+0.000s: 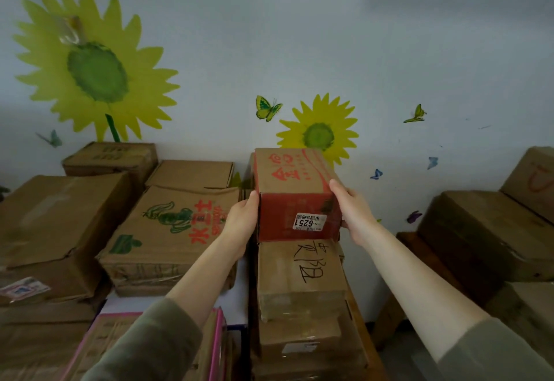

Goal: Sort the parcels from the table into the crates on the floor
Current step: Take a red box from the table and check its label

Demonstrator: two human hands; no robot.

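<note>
Left grip [242, 218] and right grip [352, 212] clasp the red box [295, 189] by its sides. It is directly above a brown box [299, 275].

Held parcel [296, 198]: brown top printed with red characters; front coloured red.
Label [310, 221] on held parcel: white, marked with black digits.
Lower box [299, 278], under held parcel: brown, inscribed in black handwriting.
Side box [171, 230], left of held parcel: brown, printed in green and red.
Wall [419, 36], behind held parcel: pale, painted with yellow, green-centred sunflowers [319, 135].
</note>
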